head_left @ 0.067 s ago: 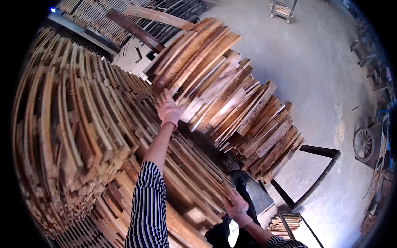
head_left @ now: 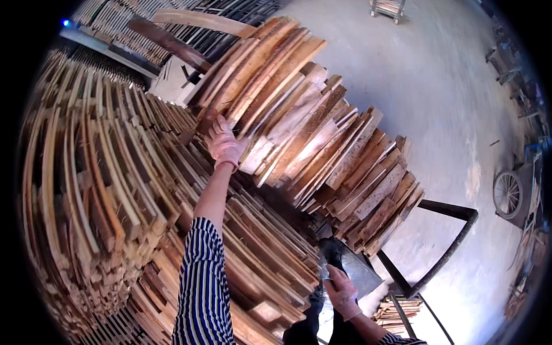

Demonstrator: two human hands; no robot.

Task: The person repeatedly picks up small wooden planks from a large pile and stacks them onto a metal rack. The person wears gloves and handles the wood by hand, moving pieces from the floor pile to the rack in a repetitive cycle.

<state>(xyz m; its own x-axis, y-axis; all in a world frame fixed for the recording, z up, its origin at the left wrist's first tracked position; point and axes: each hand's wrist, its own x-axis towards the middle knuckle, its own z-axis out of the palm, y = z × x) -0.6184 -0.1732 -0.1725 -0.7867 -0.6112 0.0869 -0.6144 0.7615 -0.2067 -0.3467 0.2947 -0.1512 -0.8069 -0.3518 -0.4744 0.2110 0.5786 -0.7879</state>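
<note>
My left hand (head_left: 224, 142), in a pale pinkish work glove, reaches up the middle of the view. Its fingers are stretched out against the near ends of the upper boards (head_left: 261, 63) in a stack of rough wooden planks. My right hand (head_left: 342, 292), also gloved, is low in the view, beside the end of a second, lower pile of planks (head_left: 270, 247). Its fingers look loosely extended, with nothing seen in them. A narrow dark gap separates the two piles.
A tall pile of thin boards (head_left: 86, 172) fills the left side. A black metal frame (head_left: 445, 253) juts from the right stack over the grey floor (head_left: 425, 103). A spoked wheel (head_left: 508, 194) stands at far right, and a small cart (head_left: 386, 8) at the top.
My right hand has come off the end of the lower planks and shifted right. The left hand stays at the upper boards, its fingers moved slightly. The whole view has shifted a little.
</note>
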